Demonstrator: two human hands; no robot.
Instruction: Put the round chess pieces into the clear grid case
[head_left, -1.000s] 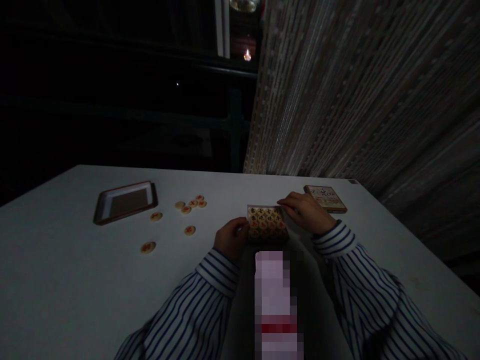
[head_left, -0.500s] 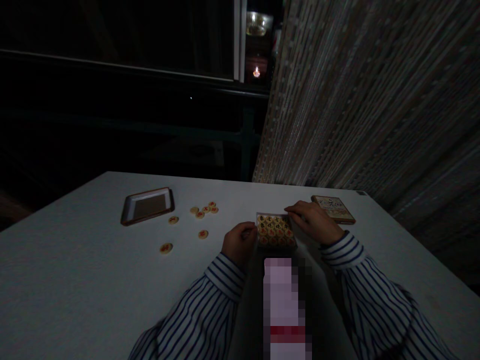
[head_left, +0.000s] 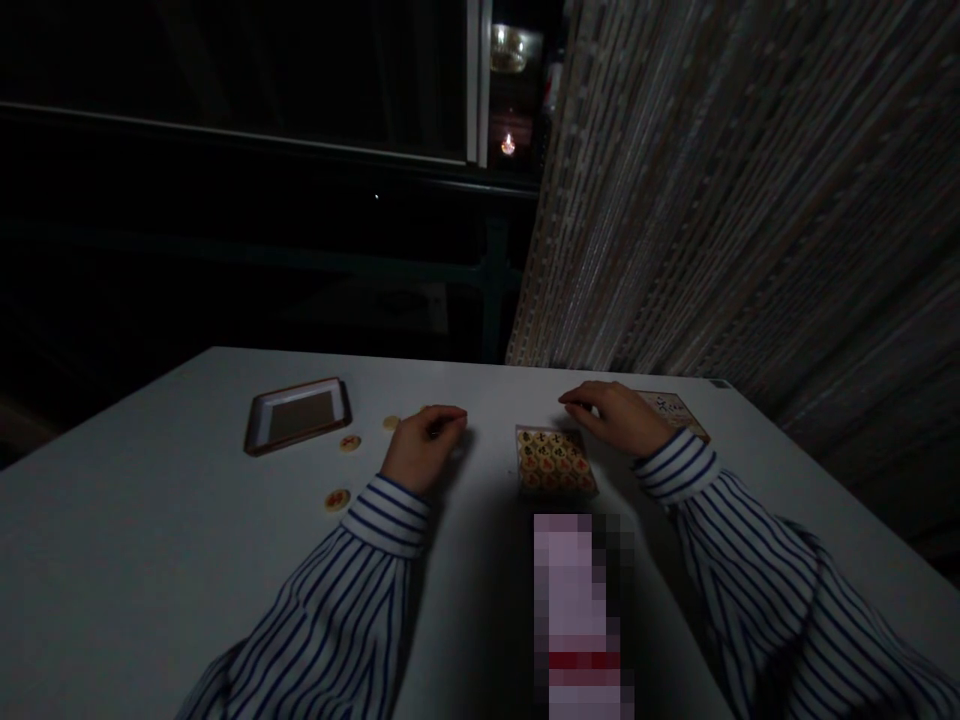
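My left hand [head_left: 424,447] hovers over the middle left of the table, fingers curved and slightly apart, nothing visible in them. It hides most of the loose group of round Chinese chess pieces; one pale piece [head_left: 391,423] shows beside it. Two red-marked pieces, one xiangqi disc [head_left: 350,443] and a nearer disc [head_left: 337,499], lie to its left. In front of me stands a small clear box [head_left: 556,493], packed with rows of black- and red-marked pieces [head_left: 555,465]. My right hand [head_left: 619,417] is held just beyond the box's right side, fingers stretched forward, apparently holding nothing.
An open tray-like lid [head_left: 253,425] lies at the far left of the white table [head_left: 225,580]. A flat printed box [head_left: 679,410] is partly behind my right hand. A string curtain [head_left: 637,200] hangs past the back right edge. A pixelated patch [head_left: 574,590] covers the near middle.
My left hand has left the clear box and moved left and forward over the loose pieces. My right hand has drawn slightly away from the box's far right corner.
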